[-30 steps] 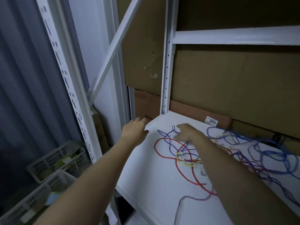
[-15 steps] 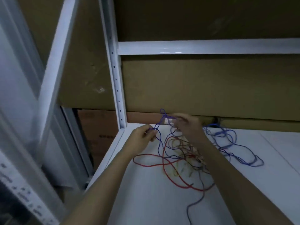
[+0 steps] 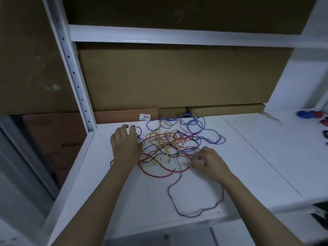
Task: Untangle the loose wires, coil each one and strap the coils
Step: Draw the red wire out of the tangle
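Both hands at a wire tangle on a white shelf

On the shelf [image 3: 248,166], the right hand [image 3: 206,163] pinches strands at the near edge of the wire tangle [image 3: 170,142]; the left hand [image 3: 125,142] rests flat, fingers straight, on its left side; cardboard boxes [image 3: 177,82] stand behind.

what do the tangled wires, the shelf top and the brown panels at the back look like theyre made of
Tangled thin coloured wires: likely plastic-insulated, matte, limp loops in red, blue and yellow.
Flat white shelf top: probably painted metal or laminate; smooth, with a faint sheen and one straight seam.
Flat brown panels behind the shelf: apparently cardboard; dull brown, with one stuck-on label.
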`<act>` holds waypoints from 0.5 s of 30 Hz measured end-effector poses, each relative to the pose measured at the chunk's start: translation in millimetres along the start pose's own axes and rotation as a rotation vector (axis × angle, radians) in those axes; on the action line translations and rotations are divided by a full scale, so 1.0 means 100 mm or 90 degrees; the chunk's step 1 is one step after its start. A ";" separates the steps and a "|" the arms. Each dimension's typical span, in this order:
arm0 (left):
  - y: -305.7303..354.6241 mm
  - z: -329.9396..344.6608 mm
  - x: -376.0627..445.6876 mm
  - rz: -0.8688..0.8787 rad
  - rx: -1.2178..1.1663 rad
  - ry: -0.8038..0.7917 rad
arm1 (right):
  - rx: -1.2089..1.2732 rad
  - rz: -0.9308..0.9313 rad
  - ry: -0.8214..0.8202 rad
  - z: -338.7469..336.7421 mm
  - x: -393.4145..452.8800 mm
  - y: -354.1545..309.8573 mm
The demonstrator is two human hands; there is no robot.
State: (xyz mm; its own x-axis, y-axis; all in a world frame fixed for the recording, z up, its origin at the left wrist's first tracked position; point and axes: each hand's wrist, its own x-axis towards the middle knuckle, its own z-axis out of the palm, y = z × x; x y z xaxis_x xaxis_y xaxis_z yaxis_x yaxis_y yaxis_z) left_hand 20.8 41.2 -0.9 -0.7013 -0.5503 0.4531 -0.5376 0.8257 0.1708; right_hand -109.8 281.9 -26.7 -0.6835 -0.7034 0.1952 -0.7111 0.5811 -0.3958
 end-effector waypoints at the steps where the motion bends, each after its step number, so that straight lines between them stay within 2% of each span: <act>1: 0.07 0.01 -0.04 0.028 -0.015 0.031 | 0.019 0.005 -0.025 0.01 -0.01 0.01; 3: 0.22 0.02 -0.12 0.086 -0.041 0.042 | 0.022 -0.002 -0.071 0.03 0.00 0.00; 6: 0.46 0.04 -0.24 0.133 -0.119 -0.073 | -0.023 -0.058 -0.120 0.13 0.04 -0.02; 9: 0.64 0.06 -0.37 0.119 -0.141 -0.171 | 0.010 -0.069 -0.118 0.19 0.13 -0.01; 15: 0.77 0.18 -0.60 0.050 -0.090 -0.169 | 0.022 -0.108 -0.106 0.34 0.32 -0.02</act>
State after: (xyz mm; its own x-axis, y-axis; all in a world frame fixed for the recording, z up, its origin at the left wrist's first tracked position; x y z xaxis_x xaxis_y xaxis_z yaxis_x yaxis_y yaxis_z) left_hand 13.2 135.4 -31.2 -0.8458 -0.4824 0.2279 -0.4202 0.8655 0.2725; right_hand -125.1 244.6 -49.8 -0.5153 -0.8497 0.1118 -0.8057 0.4359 -0.4010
